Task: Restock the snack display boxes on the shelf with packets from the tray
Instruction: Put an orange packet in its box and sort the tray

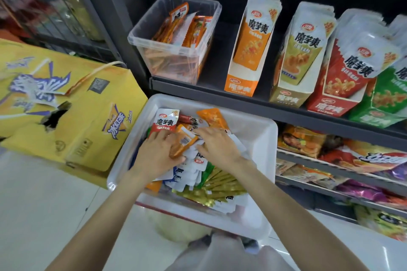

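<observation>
While we sort the white plastic tray (259,136) below the shelf, left hand (159,154) pinching an orange packet (184,141), right hand (217,143) flat, flavours could get mixed.

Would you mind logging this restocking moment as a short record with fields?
tray: white tray, holds mixed snack packets
left hand: left hand grips an orange packet in the tray
right hand: right hand rests flat on the packets
shelf: clear bin of orange packets, then orange box, olive box, red box, green box
floor: yellow carton left of the tray
</observation>
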Motion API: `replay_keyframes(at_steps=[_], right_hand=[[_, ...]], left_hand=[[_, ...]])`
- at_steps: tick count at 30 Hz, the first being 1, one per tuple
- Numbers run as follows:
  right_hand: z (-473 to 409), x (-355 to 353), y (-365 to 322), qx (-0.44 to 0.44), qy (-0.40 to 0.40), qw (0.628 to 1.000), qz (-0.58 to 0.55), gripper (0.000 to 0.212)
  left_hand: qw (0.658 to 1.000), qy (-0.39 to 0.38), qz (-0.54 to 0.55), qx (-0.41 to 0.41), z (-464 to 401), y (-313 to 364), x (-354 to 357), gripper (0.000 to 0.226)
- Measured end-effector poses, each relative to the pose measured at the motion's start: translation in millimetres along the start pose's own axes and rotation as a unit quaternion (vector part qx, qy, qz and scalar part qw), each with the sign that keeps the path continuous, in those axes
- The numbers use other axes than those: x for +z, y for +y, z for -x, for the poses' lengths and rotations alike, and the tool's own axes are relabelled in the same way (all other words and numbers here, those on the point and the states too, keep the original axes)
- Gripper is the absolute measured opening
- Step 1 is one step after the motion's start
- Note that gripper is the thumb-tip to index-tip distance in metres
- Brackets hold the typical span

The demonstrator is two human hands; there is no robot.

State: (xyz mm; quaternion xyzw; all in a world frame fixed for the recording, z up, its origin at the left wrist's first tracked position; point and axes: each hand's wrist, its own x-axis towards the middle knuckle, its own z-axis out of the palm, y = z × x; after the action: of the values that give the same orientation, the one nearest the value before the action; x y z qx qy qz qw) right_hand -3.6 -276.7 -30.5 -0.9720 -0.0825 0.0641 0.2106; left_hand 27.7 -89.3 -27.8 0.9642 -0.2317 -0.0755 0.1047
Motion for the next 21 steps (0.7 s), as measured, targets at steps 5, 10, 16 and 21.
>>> replay_keyframes(at_steps=[5,10,16,21], right_hand=[[-2,19,0,-0.046,-0.08,0.993,0.073,0.061],[-2,21,-1,-0.133,-0.017,0.986,0.096,0.043],[1,19,-5,-0.154,0.084,0.981,0.079,0.018],[31,-31,8,0.116,0.119,0.948,-0.271,0.02]], left_hand=[[0.999,-0.033,0.007,-0.006,2,-7,7,0.07],[0.998,0.013,0.016,0.052,9,-12,4,0.039],[0.978,0.157,0.032,0.133,17,-12,-5,0.033],[0.859,0.269,0.422,-0.104,25,9,-44,0.037]])
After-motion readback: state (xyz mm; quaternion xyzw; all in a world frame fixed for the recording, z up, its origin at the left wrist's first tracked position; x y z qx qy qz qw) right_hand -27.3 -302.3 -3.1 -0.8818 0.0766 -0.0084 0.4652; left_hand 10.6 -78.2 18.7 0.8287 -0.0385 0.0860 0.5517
